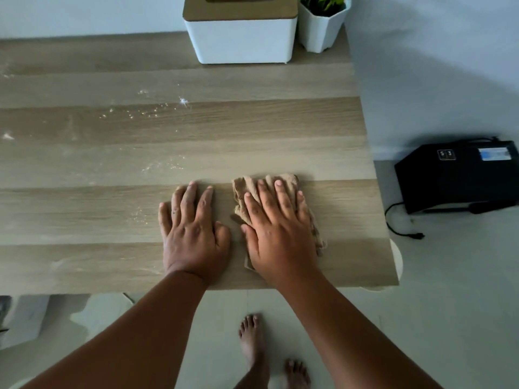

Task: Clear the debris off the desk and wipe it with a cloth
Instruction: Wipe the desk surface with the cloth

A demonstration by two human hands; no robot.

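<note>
A wooden desk (280,130) fills the view. A crumpled beige cloth (250,189) lies near its front right corner. My right hand (276,231) presses flat on the cloth with straight, spread fingers and covers most of it. My left hand (192,231) rests flat on the bare wood just left of the cloth, fingers straight. White crumbs and powdery debris (151,109) are scattered across the middle and left of the desk, with a brighter speck (184,101) among them and fainter streaks (165,165) nearer my hands.
A white box with a tan lid (241,37) and a white plant pot (320,29) stand at the desk's back edge. A black device (457,175) with a cable sits on the floor to the right. My bare feet (252,341) are below the desk's front edge.
</note>
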